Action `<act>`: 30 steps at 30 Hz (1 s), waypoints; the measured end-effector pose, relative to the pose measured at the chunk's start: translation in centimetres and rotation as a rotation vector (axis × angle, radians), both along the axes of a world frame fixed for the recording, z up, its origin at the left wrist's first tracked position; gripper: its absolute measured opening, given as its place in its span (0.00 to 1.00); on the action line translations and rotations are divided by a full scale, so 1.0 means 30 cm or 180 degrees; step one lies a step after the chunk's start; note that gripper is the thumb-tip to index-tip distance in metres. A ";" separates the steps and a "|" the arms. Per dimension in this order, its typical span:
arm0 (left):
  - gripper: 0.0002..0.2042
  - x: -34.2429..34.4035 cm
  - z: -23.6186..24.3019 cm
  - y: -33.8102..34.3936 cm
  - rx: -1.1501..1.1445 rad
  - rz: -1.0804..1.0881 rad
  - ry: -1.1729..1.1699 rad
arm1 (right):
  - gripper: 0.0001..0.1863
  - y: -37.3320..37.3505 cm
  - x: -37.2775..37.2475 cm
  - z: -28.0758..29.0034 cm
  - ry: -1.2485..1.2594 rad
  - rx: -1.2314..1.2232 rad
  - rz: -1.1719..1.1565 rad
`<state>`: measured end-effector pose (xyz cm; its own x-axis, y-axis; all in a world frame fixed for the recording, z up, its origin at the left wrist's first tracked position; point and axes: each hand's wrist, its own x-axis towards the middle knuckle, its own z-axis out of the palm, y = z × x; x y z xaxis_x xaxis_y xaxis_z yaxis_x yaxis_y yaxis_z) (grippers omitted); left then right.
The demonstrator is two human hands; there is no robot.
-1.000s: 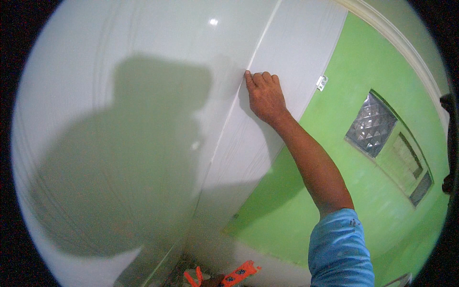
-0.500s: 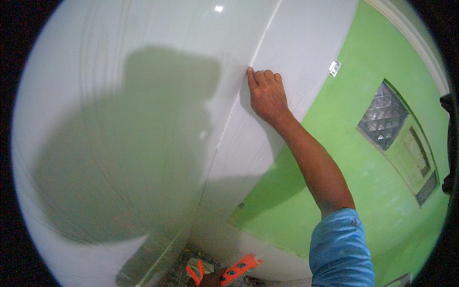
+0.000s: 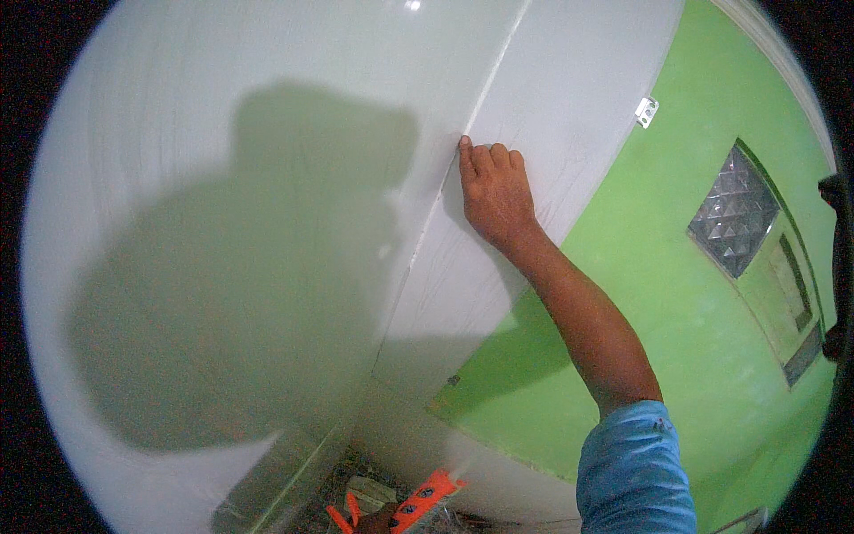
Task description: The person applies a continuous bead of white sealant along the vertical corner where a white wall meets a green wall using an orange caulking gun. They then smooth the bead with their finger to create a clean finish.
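Note:
My right hand presses against the white wall tiles, with its thumb on the pale seam between two glossy tiles. Its other fingers are curled, and whatever they may hold is hidden. Low in the view, my left hand is partly visible, dark and cut off by the lower edge. It is closed around a bright orange tool with dark round openings or insets. Thin orange prongs show on the other side of this hand.
A green wall panel stands at right, with a small metal bracket on its edge and a textured glass pane set in it. Cluttered floor shows below. My shadow covers much of the left tiles.
My right hand sits slightly lower along the seam, its thumb still against it. My left hand and the orange tool have shifted a little left. The view has moved slightly.

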<state>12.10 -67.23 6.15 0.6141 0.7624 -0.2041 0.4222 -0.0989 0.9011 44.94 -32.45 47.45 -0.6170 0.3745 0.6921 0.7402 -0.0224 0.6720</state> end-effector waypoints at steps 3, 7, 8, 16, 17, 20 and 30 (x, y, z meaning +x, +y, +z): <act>0.45 -0.018 0.014 -0.010 -0.0059 0.0074 0.0123 | 0.31 -0.008 -0.010 -0.038 0.0076 -0.0256 -0.0168; 0.45 -0.023 0.036 0.050 -0.0356 -0.0018 0.0094 | 0.31 0.026 0.010 -0.077 0.0013 -0.0181 -0.0136; 0.45 -0.023 0.043 0.066 -0.0464 -0.0058 0.0068 | 0.31 0.033 0.015 -0.089 0.0014 -0.0181 -0.0112; 0.46 0.041 -0.002 0.135 -0.0537 -0.0172 -0.0058 | 0.31 0.076 0.037 -0.179 -0.0014 -0.0094 0.0049; 0.46 0.045 -0.008 0.134 -0.0518 -0.0170 -0.0055 | 0.31 0.075 0.033 -0.191 -0.0004 -0.0098 0.0034; 0.46 0.046 -0.026 0.136 -0.0479 -0.0200 -0.0055 | 0.32 0.073 0.024 -0.226 -0.0016 -0.0127 -0.0071; 0.46 0.074 -0.075 0.125 -0.0525 -0.0192 -0.0071 | 0.32 0.047 0.027 -0.300 0.0014 -0.0264 -0.0110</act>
<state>14.33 -63.47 3.91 0.6633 0.6815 -0.3092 0.3999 0.0265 0.9162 45.74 -31.05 38.45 -0.5997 0.4517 0.6606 0.7429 0.0075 0.6693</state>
